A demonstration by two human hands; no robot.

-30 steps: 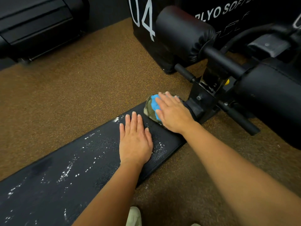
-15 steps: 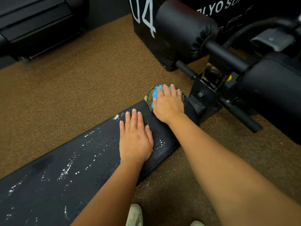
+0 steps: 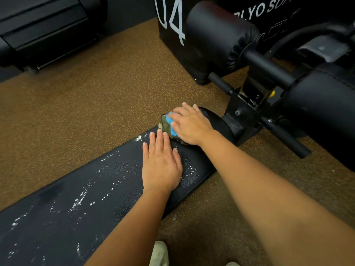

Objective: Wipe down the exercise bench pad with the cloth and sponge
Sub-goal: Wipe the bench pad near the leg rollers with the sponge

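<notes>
The black bench pad (image 3: 80,200) runs from lower left to the centre, flecked with white foam and droplets. My left hand (image 3: 161,162) lies flat on the pad with straight fingers, near its far end. My right hand (image 3: 189,125) presses a blue sponge (image 3: 171,124) wrapped in an olive patterned cloth (image 3: 165,124) onto the pad's far end, fingers spread over it. Most of the sponge and cloth is hidden under that hand.
Beyond the pad's end stands the bench frame (image 3: 244,116) with padded black rollers (image 3: 217,33) and foot pegs (image 3: 286,137). A black plyo box (image 3: 169,35) marked 04 is behind. Dark equipment (image 3: 44,29) sits at top left. Brown speckled floor surrounds everything; my shoe (image 3: 159,254) is near the bottom edge.
My right hand has swept the sponge and cloth back and forth over the pad's far end, ending slightly to the left. My left hand has stayed flat in place.
</notes>
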